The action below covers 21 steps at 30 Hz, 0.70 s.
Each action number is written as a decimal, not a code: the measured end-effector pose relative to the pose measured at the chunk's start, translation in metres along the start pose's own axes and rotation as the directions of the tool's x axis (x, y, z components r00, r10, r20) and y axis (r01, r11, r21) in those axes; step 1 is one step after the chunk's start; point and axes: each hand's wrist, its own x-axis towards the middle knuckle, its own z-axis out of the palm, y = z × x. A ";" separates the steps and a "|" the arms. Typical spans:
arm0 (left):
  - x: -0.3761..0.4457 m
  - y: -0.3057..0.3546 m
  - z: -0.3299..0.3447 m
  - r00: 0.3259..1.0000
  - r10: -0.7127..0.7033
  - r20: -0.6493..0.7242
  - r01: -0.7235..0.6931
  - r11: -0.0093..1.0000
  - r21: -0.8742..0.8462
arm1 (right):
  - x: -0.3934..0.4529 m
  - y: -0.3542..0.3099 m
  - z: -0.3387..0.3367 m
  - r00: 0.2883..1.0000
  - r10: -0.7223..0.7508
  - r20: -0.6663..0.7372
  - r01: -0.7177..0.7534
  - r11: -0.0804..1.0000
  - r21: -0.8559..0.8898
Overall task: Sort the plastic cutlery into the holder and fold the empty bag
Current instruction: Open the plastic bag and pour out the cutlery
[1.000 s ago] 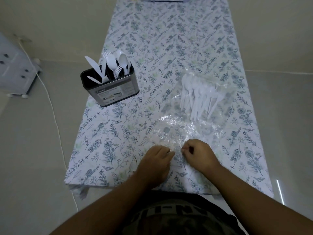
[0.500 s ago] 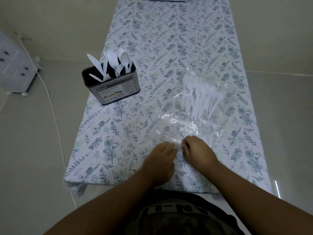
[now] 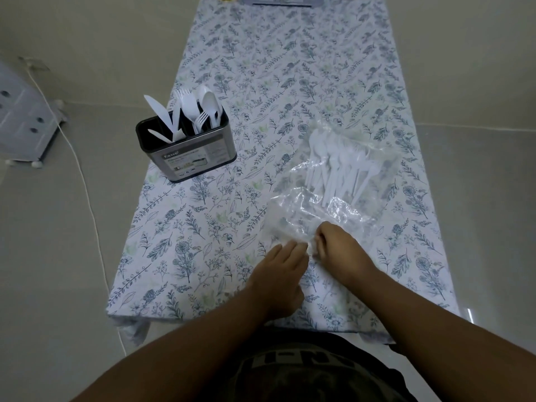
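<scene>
A clear plastic bag (image 3: 307,210) lies crumpled on the flowered tablecloth, and its near edge is lifted off the cloth. My left hand (image 3: 280,274) and my right hand (image 3: 338,246) meet at that near edge, both pinching the film. Several white plastic spoons (image 3: 336,169) lie bunched at the far end, inside or under the bag; I cannot tell which. A metal cutlery holder (image 3: 188,152) stands at the left of the table with white knives, forks and spoons upright in it.
The table (image 3: 290,68) with its flowered cloth runs away from me, with a flat object at its far end (image 3: 282,0). A white unit on wheels (image 3: 23,117) and a cable (image 3: 87,192) are on the floor at the left.
Both hands have moved slightly away from me along the table, and the bag's near part has bunched up and lifted. The holder and the spoons have not moved.
</scene>
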 end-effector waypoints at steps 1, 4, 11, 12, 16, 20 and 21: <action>-0.001 0.000 0.000 1.000 -0.007 0.024 0.006 1.000 0.004 | 0.001 -0.001 -0.001 1.000 -0.007 -0.023 0.007 1.000 0.001; -0.004 0.000 -0.001 0.998 -0.021 0.067 0.018 0.998 0.055 | 0.004 -0.004 -0.016 0.984 -0.014 -0.179 0.021 0.999 0.035; 0.012 0.016 -0.014 0.995 -0.104 -0.009 0.104 0.992 0.077 | 0.002 -0.007 -0.033 0.971 -0.076 -0.224 0.073 0.997 -0.024; 0.017 0.015 -0.015 0.996 -0.090 -0.005 0.090 0.992 0.085 | 0.000 -0.008 -0.030 0.977 -0.090 -0.196 0.085 0.996 -0.030; 0.018 0.002 -0.008 0.994 -0.058 0.094 0.058 0.998 0.007 | -0.004 -0.008 -0.026 0.994 -0.102 -0.038 0.100 0.994 -0.051; -0.001 -0.005 -0.004 0.971 -0.057 0.230 0.052 0.998 0.030 | 0.003 -0.013 -0.047 0.988 -0.090 -0.123 0.086 0.996 -0.037; -0.007 -0.008 -0.005 0.967 -0.057 0.250 0.048 0.998 0.041 | 0.007 -0.015 -0.058 0.978 -0.042 -0.206 0.047 0.999 0.017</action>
